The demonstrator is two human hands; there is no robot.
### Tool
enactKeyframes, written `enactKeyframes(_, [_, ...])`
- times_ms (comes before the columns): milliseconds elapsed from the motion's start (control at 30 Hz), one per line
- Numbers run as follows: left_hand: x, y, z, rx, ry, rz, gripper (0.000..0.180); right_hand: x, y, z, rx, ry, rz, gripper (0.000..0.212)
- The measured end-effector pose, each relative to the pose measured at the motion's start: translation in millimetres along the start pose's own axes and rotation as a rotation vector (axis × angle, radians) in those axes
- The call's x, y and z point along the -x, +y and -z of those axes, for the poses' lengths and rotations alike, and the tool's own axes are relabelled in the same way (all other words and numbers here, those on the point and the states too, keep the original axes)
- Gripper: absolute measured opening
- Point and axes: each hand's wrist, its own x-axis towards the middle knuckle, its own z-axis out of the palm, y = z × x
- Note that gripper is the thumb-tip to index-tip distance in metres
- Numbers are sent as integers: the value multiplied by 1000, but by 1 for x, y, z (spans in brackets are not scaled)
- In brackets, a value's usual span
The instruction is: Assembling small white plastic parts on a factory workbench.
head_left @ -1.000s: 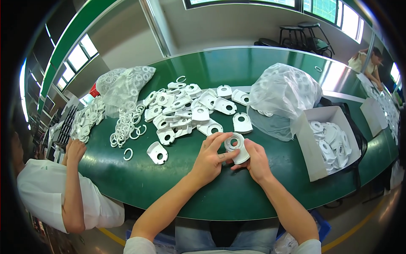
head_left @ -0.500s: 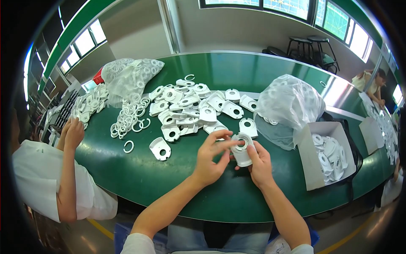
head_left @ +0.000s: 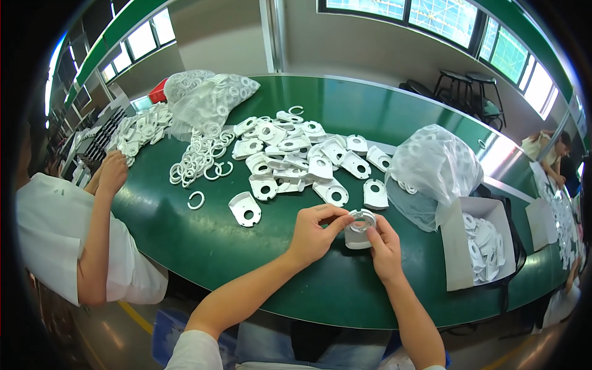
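Above the near part of the green table, my right hand [head_left: 386, 250] grips a white plastic plate [head_left: 357, 241] by its right side. A white ring [head_left: 364, 215] sits at the plate's upper end. With thumb and forefinger together, my left hand [head_left: 316, 233] pinches at the left edge of that ring; its other fingers are curled. Ahead lies a heap of similar white plates [head_left: 290, 145], each with a round hole. One separate plate [head_left: 238, 203] rests left of my hands. Farther left are a pile of white open rings [head_left: 182, 172] and a loose ring [head_left: 190, 201].
Bags of rings, one clear [head_left: 213, 98] and one whitish [head_left: 435, 163], stand at the back left and on the right. An open carton [head_left: 455, 246] of white parts sits at the right. On the left, a person in a white shirt [head_left: 52, 228] handles parts.
The left hand's fingers have gone from spread over the plate to a pinch at the ring. The plate has tilted in the right hand. The whole view has shifted slightly.
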Motion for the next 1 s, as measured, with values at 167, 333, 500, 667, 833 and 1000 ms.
enactKeyframes(167, [1, 2, -9, -78, -17, -86, 12, 0, 1, 1, 20, 77, 40, 26])
enactKeyframes(333, [3, 0, -8, -110, -10, -59, 11, -1, 0, -6, 40, 112, 57, 25])
enactKeyframes(500, [3, -1, -13, -75, -31, -12, 13, -1, -2, -2, 74, 160, 71, 23])
enactKeyframes(667, [1, -4, -9, 20, -94, 8, 16, -2, -4, -1, 100, 201, 63, 26])
enactKeyframes(833, [0, 1, -10, 26, -96, 4, 17, -1, -4, -1, 95, 190, 45, 24])
enactKeyframes(1000, [2, 3, -6, -80, -119, -60, 17, 0, -7, -5, 94, 173, 55, 24])
